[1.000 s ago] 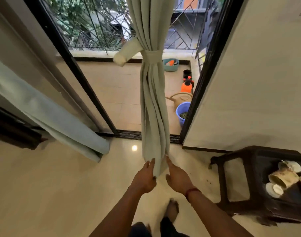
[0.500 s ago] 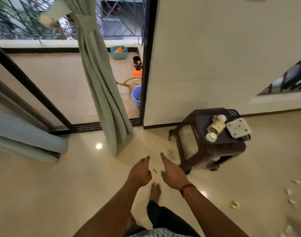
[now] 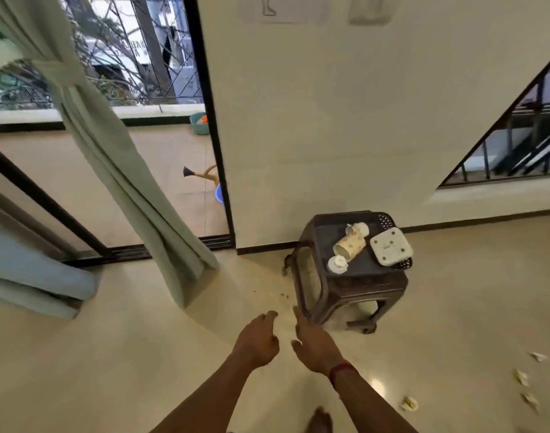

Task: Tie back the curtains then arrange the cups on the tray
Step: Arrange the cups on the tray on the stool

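The pale green curtain [image 3: 111,145] hangs at the left, cinched by its tie-back band [image 3: 59,75] near the top. On a dark brown stool [image 3: 339,292] to the right lies a grey tray [image 3: 327,232] with a patterned paper cup [image 3: 350,245] on its side, two white cups [image 3: 337,264] [image 3: 359,228] and a white square coaster [image 3: 391,250]. My left hand [image 3: 259,337] and right hand [image 3: 314,343] hover over the floor in front of the stool, fingers relaxed, holding nothing.
A dark door frame [image 3: 209,120] divides the balcony from the wall. A second curtain [image 3: 33,276] lies bunched at the lower left. A watering can [image 3: 205,175] and blue bucket [image 3: 219,193] stand on the balcony. Paper scraps [image 3: 409,403] litter the floor at right.
My hands left the curtain's lower end and my view swung right. The stool with the tray has come closer to the middle of the view.
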